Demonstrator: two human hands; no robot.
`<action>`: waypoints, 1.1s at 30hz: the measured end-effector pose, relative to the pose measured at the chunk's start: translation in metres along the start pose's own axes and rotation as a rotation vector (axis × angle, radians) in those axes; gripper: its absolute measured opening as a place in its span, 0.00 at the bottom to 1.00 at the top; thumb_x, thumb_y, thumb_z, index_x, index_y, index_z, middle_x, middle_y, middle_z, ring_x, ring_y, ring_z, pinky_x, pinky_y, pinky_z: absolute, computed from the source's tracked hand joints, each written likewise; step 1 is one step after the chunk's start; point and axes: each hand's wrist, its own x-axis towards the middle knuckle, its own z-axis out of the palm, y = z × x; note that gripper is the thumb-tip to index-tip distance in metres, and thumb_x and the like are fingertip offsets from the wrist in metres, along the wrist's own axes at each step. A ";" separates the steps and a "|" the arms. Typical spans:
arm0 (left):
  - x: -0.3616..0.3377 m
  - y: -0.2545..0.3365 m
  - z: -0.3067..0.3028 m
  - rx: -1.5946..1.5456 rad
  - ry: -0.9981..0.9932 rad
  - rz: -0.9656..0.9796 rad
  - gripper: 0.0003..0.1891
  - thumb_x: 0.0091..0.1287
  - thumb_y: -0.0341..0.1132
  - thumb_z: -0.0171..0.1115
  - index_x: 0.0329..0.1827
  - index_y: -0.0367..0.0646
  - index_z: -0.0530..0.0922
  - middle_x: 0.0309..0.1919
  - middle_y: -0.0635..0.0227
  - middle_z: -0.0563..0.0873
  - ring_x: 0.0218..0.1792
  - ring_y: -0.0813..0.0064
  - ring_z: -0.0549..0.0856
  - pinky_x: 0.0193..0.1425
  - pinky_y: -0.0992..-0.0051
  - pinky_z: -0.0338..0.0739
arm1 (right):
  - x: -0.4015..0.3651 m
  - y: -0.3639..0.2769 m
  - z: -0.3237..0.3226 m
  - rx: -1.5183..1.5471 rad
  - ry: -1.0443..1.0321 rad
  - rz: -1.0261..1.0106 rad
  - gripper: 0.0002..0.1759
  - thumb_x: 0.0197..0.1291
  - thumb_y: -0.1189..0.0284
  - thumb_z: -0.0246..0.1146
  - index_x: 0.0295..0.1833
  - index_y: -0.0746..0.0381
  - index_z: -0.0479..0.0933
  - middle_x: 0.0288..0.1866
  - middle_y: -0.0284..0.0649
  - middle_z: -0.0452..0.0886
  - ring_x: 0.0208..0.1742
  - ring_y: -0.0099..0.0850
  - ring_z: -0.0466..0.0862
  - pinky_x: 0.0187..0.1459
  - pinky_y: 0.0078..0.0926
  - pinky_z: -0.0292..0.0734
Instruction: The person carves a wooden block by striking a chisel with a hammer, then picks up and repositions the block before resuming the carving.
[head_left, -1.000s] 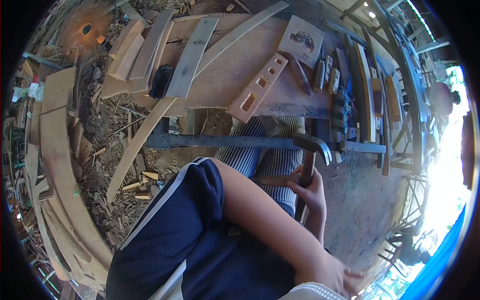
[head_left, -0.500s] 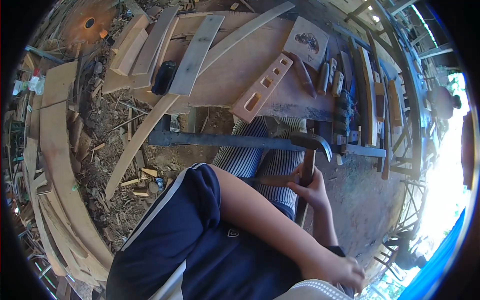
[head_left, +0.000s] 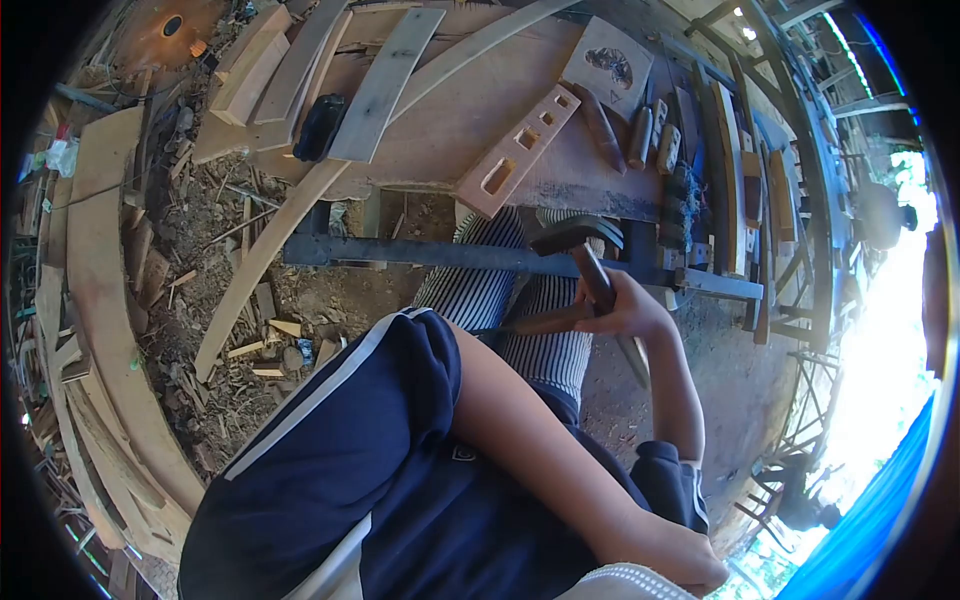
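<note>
My right hand (head_left: 632, 305) is closed round the dark wooden handle of a hammer (head_left: 597, 278), whose metal head is up over my striped trouser legs. A tool with a brown wooden handle (head_left: 550, 321) points left from the same hand and appears to be held with it. Across my body, my left forearm reaches to the lower right; my left hand (head_left: 704, 567) is at the right sleeve, its fingers hidden. Beyond my knees, a wooden block with several cut slots (head_left: 520, 152) lies on the wooden work surface (head_left: 440, 165).
Planks (head_left: 390, 85) and a long curved strip (head_left: 265, 255) lie at the upper left. A board with a dark hollow (head_left: 610, 68), a round wooden tool (head_left: 600, 130) and several handled tools lie at the upper right. Wood scraps cover the ground at left.
The hammer has tilted, its head moving left and up, and my right hand has risen slightly. My left hand has shifted down, and its fingers no longer show. The whole view has shifted slightly.
</note>
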 end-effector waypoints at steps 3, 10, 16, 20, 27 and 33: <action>-0.015 -0.010 -0.020 0.044 -0.065 -0.040 0.14 0.68 0.40 0.58 0.45 0.35 0.75 0.43 0.50 0.81 0.49 0.55 0.81 0.53 0.60 0.73 | 0.006 -0.002 -0.004 -0.014 -0.055 0.020 0.26 0.36 0.68 0.79 0.41 0.62 0.75 0.34 0.32 0.77 0.35 0.22 0.76 0.40 0.22 0.72; -0.176 0.024 -0.116 0.184 0.498 -0.415 0.11 0.67 0.35 0.61 0.48 0.41 0.74 0.45 0.61 0.81 0.50 0.63 0.80 0.57 0.66 0.72 | -0.034 -0.008 0.028 0.096 0.001 0.029 0.27 0.40 0.68 0.78 0.45 0.63 0.74 0.37 0.33 0.78 0.39 0.22 0.78 0.43 0.22 0.74; -0.214 -0.066 -0.099 0.687 0.762 -0.641 0.20 0.60 0.43 0.70 0.48 0.41 0.75 0.47 0.57 0.81 0.49 0.63 0.81 0.54 0.68 0.73 | -0.045 -0.020 0.059 0.185 0.218 -0.004 0.31 0.36 0.70 0.82 0.45 0.63 0.73 0.39 0.32 0.76 0.40 0.20 0.75 0.43 0.22 0.72; -0.189 -0.083 -0.098 0.178 0.705 -0.855 0.18 0.55 0.42 0.71 0.43 0.43 0.76 0.38 0.54 0.84 0.41 0.57 0.85 0.41 0.65 0.77 | -0.041 -0.028 0.072 0.272 0.374 -0.199 0.36 0.36 0.62 0.83 0.48 0.65 0.73 0.41 0.36 0.78 0.41 0.22 0.78 0.44 0.23 0.74; -0.151 -0.049 -0.155 0.878 0.847 -0.369 0.20 0.47 0.42 0.73 0.38 0.46 0.74 0.30 0.61 0.81 0.28 0.58 0.85 0.29 0.65 0.75 | -0.081 -0.023 0.045 0.421 0.875 -0.195 0.22 0.62 0.57 0.67 0.44 0.66 0.71 0.27 0.36 0.76 0.22 0.22 0.76 0.21 0.17 0.69; -0.117 -0.056 -0.212 1.236 0.746 -0.163 0.22 0.47 0.49 0.72 0.39 0.47 0.78 0.33 0.65 0.82 0.27 0.63 0.86 0.29 0.69 0.79 | -0.087 -0.007 0.044 0.285 1.072 -0.059 0.24 0.68 0.52 0.58 0.45 0.66 0.71 0.23 0.35 0.74 0.20 0.22 0.74 0.21 0.20 0.67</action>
